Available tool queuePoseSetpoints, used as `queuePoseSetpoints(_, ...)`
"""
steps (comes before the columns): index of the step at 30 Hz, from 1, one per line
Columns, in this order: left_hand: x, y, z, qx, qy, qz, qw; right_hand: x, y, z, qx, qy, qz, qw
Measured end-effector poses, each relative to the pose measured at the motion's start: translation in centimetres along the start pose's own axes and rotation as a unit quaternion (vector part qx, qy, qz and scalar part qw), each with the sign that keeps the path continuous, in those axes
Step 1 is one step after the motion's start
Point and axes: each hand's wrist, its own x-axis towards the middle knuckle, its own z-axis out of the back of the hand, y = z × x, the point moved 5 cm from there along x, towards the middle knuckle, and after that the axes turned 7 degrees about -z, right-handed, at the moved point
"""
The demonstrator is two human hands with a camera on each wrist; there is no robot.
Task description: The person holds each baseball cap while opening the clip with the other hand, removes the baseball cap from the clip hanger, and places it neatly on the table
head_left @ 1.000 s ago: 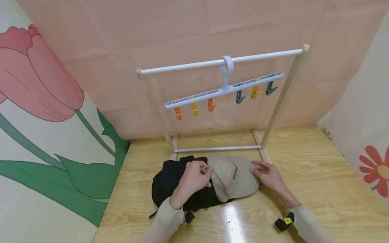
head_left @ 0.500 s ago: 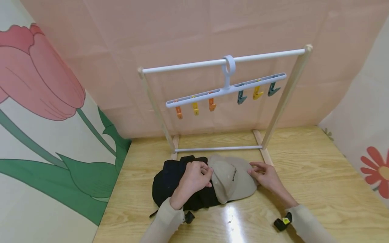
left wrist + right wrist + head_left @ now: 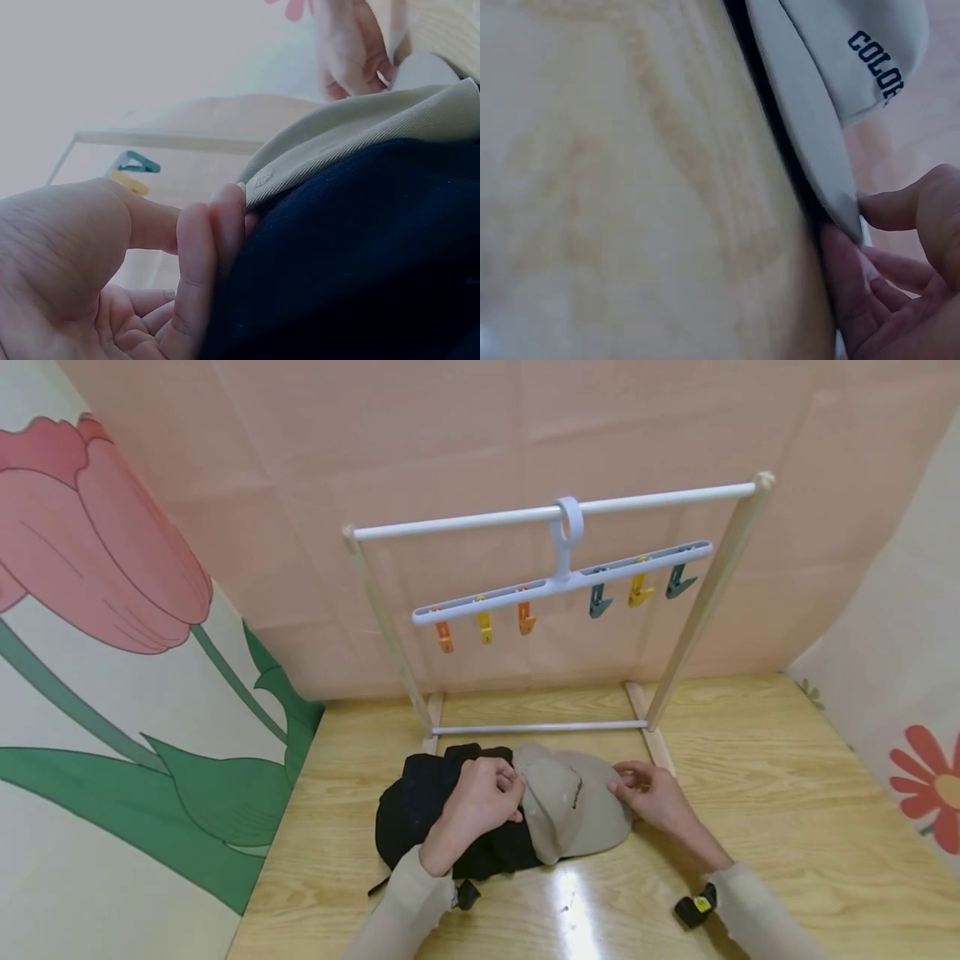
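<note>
A beige baseball cap (image 3: 588,802) with dark lettering lies over the right part of several dark caps (image 3: 420,806), its brim toward the right. My left hand (image 3: 483,793) is over the dark caps and pinches the rear edge of the beige cap's crown. In the left wrist view, my curled fingertips (image 3: 229,214) meet at that edge, beside dark navy cloth (image 3: 352,247). At the brim's far end, my right hand (image 3: 654,793) pinches the brim. The right wrist view has the thumb above the brim (image 3: 810,127) and the fingers under it.
Behind the caps stands a wooden rack (image 3: 686,618) with a white top bar (image 3: 465,522). From it hangs a pale blue hanger (image 3: 562,581) with several coloured clips (image 3: 525,617). A wooden table (image 3: 787,793) lies below, and a pink backdrop (image 3: 450,435) is behind.
My right hand has shifted slightly left, and the brim's end has moved left with it. The left hand has stayed in place.
</note>
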Motion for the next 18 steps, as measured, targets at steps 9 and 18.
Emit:
queuePoseSetpoints(9, 0.0, -0.3, 0.2, 0.013, 0.013, 0.002, 0.9998, 0.0, 0.8, 0.6, -0.080, 0.015, 0.013, 0.9966)
queuePoseSetpoints(18, -0.4, -0.2, 0.1, 0.014, 0.009, 0.024, 0.9996, -0.1, 1.3, 1.1, -0.137, -0.006, 0.051, 0.9892)
